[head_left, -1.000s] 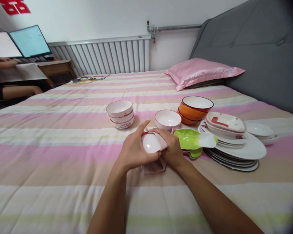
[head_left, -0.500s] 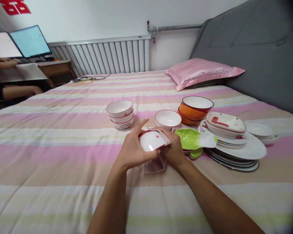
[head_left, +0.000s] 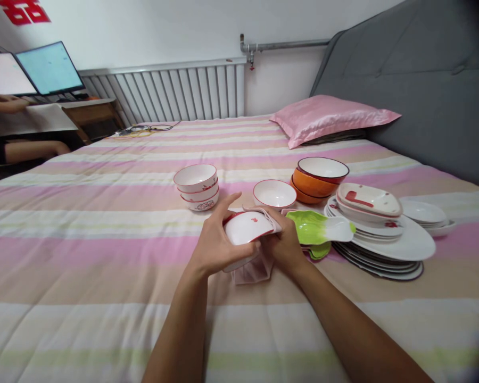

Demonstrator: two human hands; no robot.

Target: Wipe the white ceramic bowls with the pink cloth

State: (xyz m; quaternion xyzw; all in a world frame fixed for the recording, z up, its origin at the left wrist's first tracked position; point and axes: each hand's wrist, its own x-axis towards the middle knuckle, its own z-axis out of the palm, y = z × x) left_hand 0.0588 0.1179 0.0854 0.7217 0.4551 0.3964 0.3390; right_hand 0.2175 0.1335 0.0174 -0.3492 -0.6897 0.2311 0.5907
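Between my hands, above the bed, is a white bowl point(head_left: 245, 227) with a red rim, tilted on its side. My left hand point(head_left: 213, 242) grips its left edge, thumb in front and fingers behind. With my right hand point(head_left: 281, 236) I press a pale pink cloth point(head_left: 253, 270) over the bowl's right rim; the cloth's lower part hangs below. Just beyond stands a single white bowl point(head_left: 274, 192) with a red rim. Left of it is a stack of similar bowls point(head_left: 197, 187). Green leaf-shaped dishes point(head_left: 315, 227) lie right beside my right hand.
Orange bowls point(head_left: 319, 181) are stacked behind the leaf dishes. Further right sit a pile of plates point(head_left: 415, 239) topped by oval dishes, and small white dishes point(head_left: 425, 211). A pink pillow point(head_left: 331, 118) rests near the grey headboard point(head_left: 407, 80). A person's arm point(head_left: 6, 103) shows at the desk.
The bowl has turned a little in my hands, and more of its lower side shows under my left thumb. The other dishes have stayed put.
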